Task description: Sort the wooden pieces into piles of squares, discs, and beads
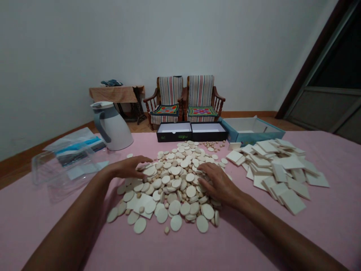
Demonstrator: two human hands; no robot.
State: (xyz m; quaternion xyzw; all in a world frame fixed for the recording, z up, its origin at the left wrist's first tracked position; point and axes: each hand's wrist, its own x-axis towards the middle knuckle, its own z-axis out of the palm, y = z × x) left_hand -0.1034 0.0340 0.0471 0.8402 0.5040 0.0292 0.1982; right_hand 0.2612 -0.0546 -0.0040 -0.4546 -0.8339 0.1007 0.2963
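Note:
A broad heap of pale wooden discs point(175, 207) with small wooden cubes point(167, 230) mixed in lies in front of me. My left hand point(130, 167) rests at the heap's left edge, fingers apart and curved around the discs there. On the opposite side my right hand point(218, 183) touches the heap, its fingers spread and slightly bent. Neither hand visibly grips a piece. Some white square tiles point(145, 205) show among the discs at the lower left.
Many square tiles point(287, 162) are piled at the right. Behind the heap stand two black boxes point(175, 137) and a blue box point(254, 137). A white and grey jug point(115, 130) and clear plastic packaging point(56, 169) are on the left of the pink cloth point(180, 252).

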